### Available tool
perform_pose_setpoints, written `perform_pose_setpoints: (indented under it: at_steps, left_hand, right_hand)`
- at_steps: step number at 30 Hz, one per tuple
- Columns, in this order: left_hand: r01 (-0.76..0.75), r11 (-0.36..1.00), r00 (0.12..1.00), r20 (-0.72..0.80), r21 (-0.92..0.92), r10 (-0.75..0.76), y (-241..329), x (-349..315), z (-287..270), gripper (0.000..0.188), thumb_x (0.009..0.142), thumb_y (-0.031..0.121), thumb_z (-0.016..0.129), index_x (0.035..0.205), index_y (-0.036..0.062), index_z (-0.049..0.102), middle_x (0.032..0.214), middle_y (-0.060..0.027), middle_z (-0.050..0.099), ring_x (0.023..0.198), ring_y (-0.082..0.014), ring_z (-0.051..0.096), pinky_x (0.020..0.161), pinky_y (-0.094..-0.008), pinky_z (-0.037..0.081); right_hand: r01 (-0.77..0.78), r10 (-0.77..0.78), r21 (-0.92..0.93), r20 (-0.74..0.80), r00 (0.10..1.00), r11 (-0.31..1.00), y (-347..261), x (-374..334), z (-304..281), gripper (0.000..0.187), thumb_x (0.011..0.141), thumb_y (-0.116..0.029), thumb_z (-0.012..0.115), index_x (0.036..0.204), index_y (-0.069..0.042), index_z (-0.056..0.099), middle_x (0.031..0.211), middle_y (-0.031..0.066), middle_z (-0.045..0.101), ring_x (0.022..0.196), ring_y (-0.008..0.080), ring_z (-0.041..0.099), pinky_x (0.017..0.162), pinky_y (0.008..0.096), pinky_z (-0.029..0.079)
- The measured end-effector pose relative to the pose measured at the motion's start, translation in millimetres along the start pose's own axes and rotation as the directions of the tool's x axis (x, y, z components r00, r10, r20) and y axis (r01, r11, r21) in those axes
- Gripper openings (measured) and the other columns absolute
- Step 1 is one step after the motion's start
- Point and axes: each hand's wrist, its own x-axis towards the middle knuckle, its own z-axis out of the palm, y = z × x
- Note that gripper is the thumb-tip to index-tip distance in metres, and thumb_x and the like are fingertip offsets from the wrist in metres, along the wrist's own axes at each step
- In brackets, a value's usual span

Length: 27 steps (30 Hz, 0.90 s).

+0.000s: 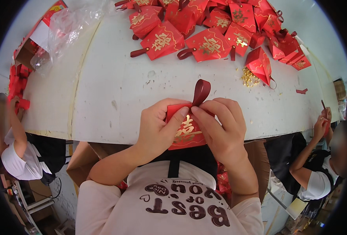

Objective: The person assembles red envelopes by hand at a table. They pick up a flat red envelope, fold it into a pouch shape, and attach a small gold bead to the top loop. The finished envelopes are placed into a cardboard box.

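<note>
Between my hands, over the near table edge, is a red gift box with gold printing. A dark red ribbon loop stands up from its top edge. My left hand grips the box's left side, its thumb pressed on the front near the top. With my right hand I pinch the top edge at the foot of the loop, thumb and forefinger together. Whatever small fastener sits under the fingertips is hidden. Beyond, a tilted red box lies next to a small pile of gold fasteners.
Many red ribboned boxes are heaped across the far table. Clear plastic wrap and an open carton are at far left. Co-workers sit left and right. A cardboard box stands below the table edge.
</note>
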Motion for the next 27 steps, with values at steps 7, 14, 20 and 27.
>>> perform_pose_setpoints:
  at_steps: [7, 14, 20, 27]
  left_hand:
    - [0.014, 1.0, 0.998, -0.057, -0.011, -0.014, -5.0, -0.1, 0.6, 0.015, 0.091, 0.007, 0.057, 0.099, -0.0051, 0.062, 0.085, -0.0081, 0.067, 0.075, -0.0082, 0.059, 0.068, -0.0226, 0.049]
    - [-0.005, 1.0, 0.998, -0.057, -0.004, 0.005, -3.7, -3.0, 3.0, 0.015, 0.091, 0.006, 0.057, 0.098, -0.0055, 0.061, 0.086, -0.0081, 0.067, 0.077, -0.0084, 0.06, 0.069, -0.0229, 0.05]
    - [-0.008, 0.999, 0.997, -0.074, -0.037, 0.006, -3.6, -2.9, 5.2, 0.014, 0.09, 0.005, 0.057, 0.098, -0.0057, 0.061, 0.087, -0.0087, 0.066, 0.078, -0.0094, 0.06, 0.07, -0.0235, 0.05]
    - [-0.131, 0.984, 0.99, -0.029, 0.121, 0.135, -2.4, -2.2, 1.9, 0.012, 0.087, -0.001, 0.056, 0.098, -0.004, 0.061, 0.089, -0.0103, 0.066, 0.08, -0.0137, 0.061, 0.073, -0.0259, 0.049]
  right_hand:
    - [0.029, -0.032, 0.059, 0.04, 0.999, 0.998, 0.4, -3.2, -2.1, 0.031, 0.058, -0.009, 0.061, 0.087, 0.002, 0.062, 0.089, 0.0095, 0.057, 0.08, 0.0255, 0.056, 0.068, 0.0362, 0.046]
    - [0.071, -0.071, -0.011, -0.016, 0.997, 0.997, 1.1, -2.6, 3.1, 0.033, 0.058, -0.008, 0.062, 0.089, 0.004, 0.063, 0.089, 0.0098, 0.057, 0.079, 0.0247, 0.056, 0.065, 0.0366, 0.047]
    - [0.198, -0.202, -0.127, -0.019, 0.979, 0.972, 8.5, -3.0, 9.2, 0.029, 0.061, -0.009, 0.061, 0.087, 0.004, 0.063, 0.09, 0.0104, 0.056, 0.078, 0.0249, 0.055, 0.064, 0.0369, 0.047]
    - [0.034, -0.013, -0.138, 0.147, 0.989, 0.99, 1.3, 4.0, 3.3, 0.029, 0.067, -0.012, 0.059, 0.094, -0.002, 0.057, 0.09, 0.009, 0.053, 0.084, 0.0253, 0.051, 0.076, 0.0387, 0.039]
